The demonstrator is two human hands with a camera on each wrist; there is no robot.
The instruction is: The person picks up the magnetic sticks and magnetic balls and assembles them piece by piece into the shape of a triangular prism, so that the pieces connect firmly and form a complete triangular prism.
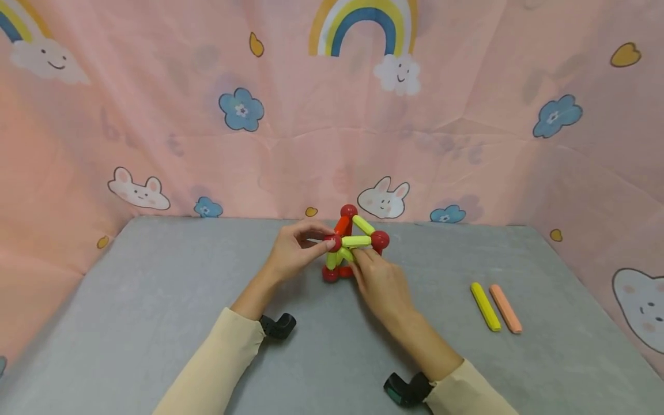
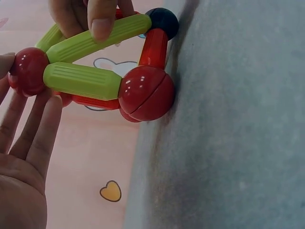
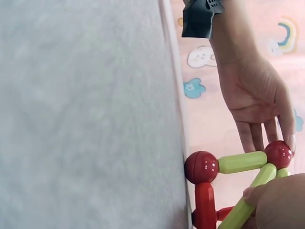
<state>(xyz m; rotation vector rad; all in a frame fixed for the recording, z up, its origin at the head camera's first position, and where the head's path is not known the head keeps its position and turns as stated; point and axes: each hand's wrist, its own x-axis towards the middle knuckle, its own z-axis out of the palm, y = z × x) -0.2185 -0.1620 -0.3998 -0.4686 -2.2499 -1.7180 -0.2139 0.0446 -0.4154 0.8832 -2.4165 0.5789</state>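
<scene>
A frame of red balls and light green and red rods, like a magnetic stick-and-ball set, stands on the grey table (image 1: 155, 323). At its near upper left corner my left hand (image 1: 290, 253) pinches a red ball (image 2: 28, 71) between thumb and fingers. My right hand (image 1: 386, 285) pinches a slanting light green rod (image 2: 100, 38), which runs from that ball down to a dark blue ball (image 2: 163, 24). An upright light green rod (image 3: 243, 162) joins the held ball to a lower red ball (image 3: 202, 167). In the head view, the right fingers partly cover the lower frame.
To the right on the table lie a yellow rod (image 1: 485, 306) and an orange rod (image 1: 505, 309), side by side. A pink printed cloth (image 1: 332, 155) hangs behind the table and along its sides. Black wrist cameras (image 1: 278, 327) are strapped to both wrists.
</scene>
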